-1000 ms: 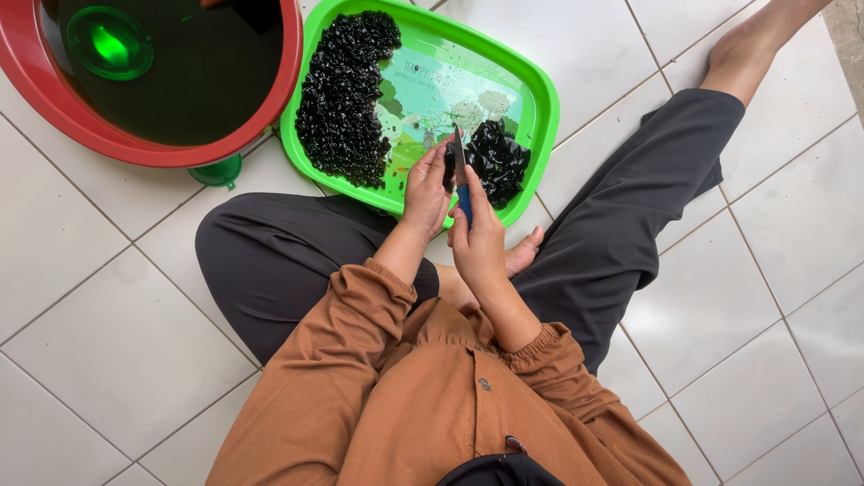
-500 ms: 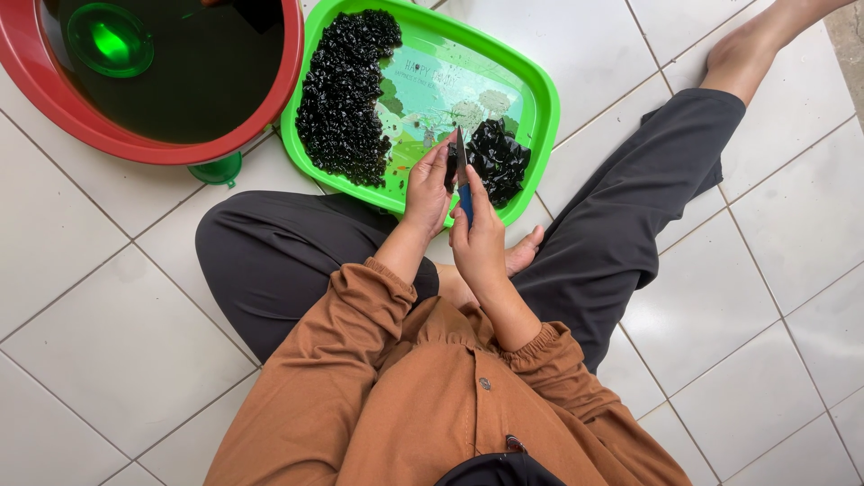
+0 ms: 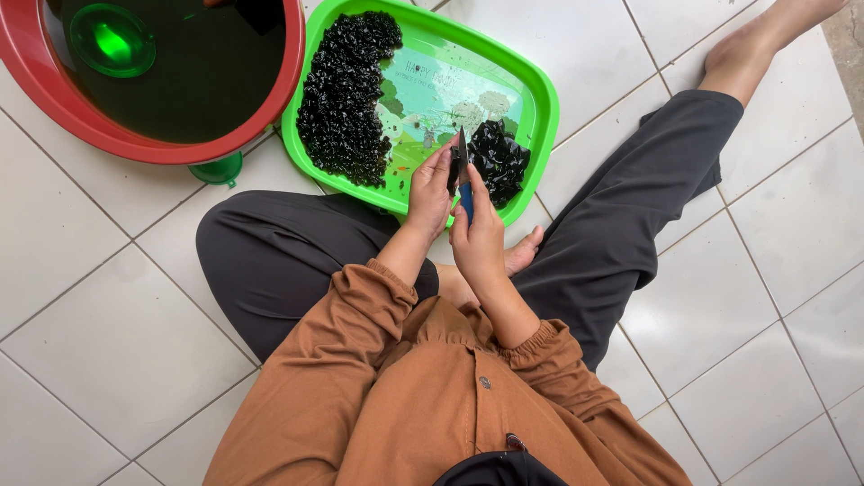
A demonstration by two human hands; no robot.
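Note:
I sit cross-legged on a white tiled floor with a green plastic tray (image 3: 536, 99) in front of my knees. My right hand (image 3: 479, 234) grips a small knife (image 3: 463, 171) with a blue handle, blade pointing up. My left hand (image 3: 430, 191) pinches a small black piece against the blade, over the tray's near edge. A long heap of black cut pieces (image 3: 346, 94) fills the tray's left side. A smaller black pile (image 3: 498, 160) lies at the tray's near right, just beyond my hands.
A red basin (image 3: 85, 126) of dark liquid stands at the upper left, with a green cup (image 3: 112, 40) in it. A small green object (image 3: 218, 169) sits on the floor under its rim. My bare foot (image 3: 751, 45) stretches out at the upper right.
Both hands stay at the tray's near edge with the knife. Only small shifts of the fingers and blade show.

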